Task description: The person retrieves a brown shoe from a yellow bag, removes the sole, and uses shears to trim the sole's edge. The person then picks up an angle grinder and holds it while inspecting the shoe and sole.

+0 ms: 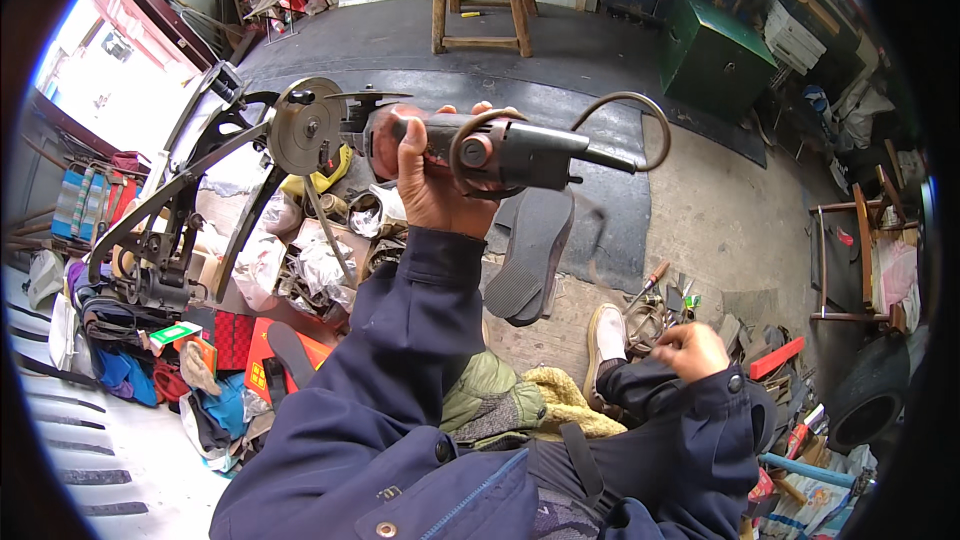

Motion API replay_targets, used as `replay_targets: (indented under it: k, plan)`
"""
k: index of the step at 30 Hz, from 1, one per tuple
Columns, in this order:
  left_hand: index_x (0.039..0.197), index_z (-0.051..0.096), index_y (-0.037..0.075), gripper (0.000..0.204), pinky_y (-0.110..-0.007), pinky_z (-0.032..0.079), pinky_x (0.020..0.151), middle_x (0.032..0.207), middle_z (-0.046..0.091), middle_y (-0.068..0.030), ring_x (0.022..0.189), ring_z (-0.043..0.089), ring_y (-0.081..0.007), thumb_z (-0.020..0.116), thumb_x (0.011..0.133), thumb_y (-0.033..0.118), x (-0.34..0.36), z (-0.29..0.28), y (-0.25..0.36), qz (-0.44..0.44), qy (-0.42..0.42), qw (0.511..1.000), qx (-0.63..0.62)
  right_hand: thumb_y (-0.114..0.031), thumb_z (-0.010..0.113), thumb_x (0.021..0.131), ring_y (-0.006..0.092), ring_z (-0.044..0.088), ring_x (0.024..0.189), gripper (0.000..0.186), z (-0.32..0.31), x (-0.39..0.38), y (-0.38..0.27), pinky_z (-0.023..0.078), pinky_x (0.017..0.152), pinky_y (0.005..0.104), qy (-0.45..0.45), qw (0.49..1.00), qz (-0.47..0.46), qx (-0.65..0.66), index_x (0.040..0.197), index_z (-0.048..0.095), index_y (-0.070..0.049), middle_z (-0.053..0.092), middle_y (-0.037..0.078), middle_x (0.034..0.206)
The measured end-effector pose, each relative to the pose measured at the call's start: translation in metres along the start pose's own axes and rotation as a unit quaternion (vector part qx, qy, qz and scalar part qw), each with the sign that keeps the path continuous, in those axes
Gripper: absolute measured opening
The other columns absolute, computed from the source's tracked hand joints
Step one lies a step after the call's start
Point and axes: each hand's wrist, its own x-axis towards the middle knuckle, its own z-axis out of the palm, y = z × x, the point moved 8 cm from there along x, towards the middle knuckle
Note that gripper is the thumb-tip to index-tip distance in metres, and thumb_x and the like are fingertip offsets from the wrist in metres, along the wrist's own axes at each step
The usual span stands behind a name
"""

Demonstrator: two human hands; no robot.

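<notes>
My left hand (pixel 440 175) is raised in front of me, wrapped round the body of an angle grinder (pixel 520 150). Its thin disc (pixel 370 95) points away to the left, and its dark cord (pixel 655 120) loops round at the right. Beyond my wrist, below the grinder, is a dark shoe (pixel 530 255) with its sole turned up; what supports it is hidden. My right hand (pixel 695 350) hovers by my right knee with its fingers curled. Whether anything is pinched in them is too small to tell.
A black hand-cranked sewing machine (pixel 165 260) with a round wheel (pixel 305 125) stands at left, beside heaped bags and parts. Tools, including a screwdriver (pixel 655 275), lie right of my white shoe (pixel 606 335). Farther off are a wooden stool (pixel 485 0) and a green chest (pixel 715 50).
</notes>
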Motion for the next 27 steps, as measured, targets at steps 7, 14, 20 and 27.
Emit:
replay_targets:
  k: [7, 14, 20, 27]
  plan:
    - [0.119, 0.058, 0.009, 0.058, -0.055, 0.057, 0.091, 0.107, 0.070, -0.0253, 0.105, 0.068, -0.0467, 0.071, 0.085, 0.055, -0.014, 0.029, -0.020, -0.158, -0.155, 0.975, -0.028, -0.011, 0.055, 0.103, 0.0143, 0.064, 0.064, 0.007, -0.049, 0.021, 0.054, 0.055, 0.058, 0.0300, 0.314, 0.788, -0.025, 0.528, 0.103, 0.057, -0.004, 0.067, 0.006, 0.082]
    - [0.121, 0.055, 0.008, 0.043, -0.054, 0.058, 0.094, 0.114, 0.064, -0.0207, 0.111, 0.067, -0.0400, 0.070, 0.093, 0.037, -0.023, 0.025, -0.035, -0.101, -0.097, 0.988, 0.071, 0.000, 0.061, 0.096, 0.0230, 0.066, 0.104, 0.010, -0.084, -0.030, 0.087, 0.051, 0.100, 0.0390, 0.417, 0.517, -0.209, 0.717, 0.102, 0.061, -0.008, 0.069, 0.009, 0.103]
    - [0.118, 0.061, 0.011, 0.036, -0.049, 0.058, 0.093, 0.120, 0.063, -0.0152, 0.118, 0.061, -0.0381, 0.076, 0.091, 0.030, -0.007, 0.013, -0.016, -0.004, -0.059, 0.998, -0.001, 0.010, 0.053, 0.091, 0.0240, 0.064, 0.112, 0.019, -0.092, -0.045, 0.102, 0.048, 0.104, 0.0381, 0.526, 0.607, -0.208, 0.558, 0.084, 0.059, -0.006, 0.070, 0.012, 0.109]
    - [0.122, 0.062, 0.005, 0.055, -0.067, 0.047, 0.105, 0.131, 0.060, -0.0198, 0.132, 0.053, -0.0410, 0.076, 0.088, 0.046, 0.004, 0.003, 0.021, 0.004, -0.103, 0.993, -0.059, 0.009, 0.052, 0.077, 0.0242, 0.069, 0.086, 0.020, -0.072, -0.027, 0.103, 0.051, 0.077, 0.0319, 0.427, 0.893, 0.046, 0.133, 0.084, 0.068, 0.000, 0.072, 0.013, 0.088]
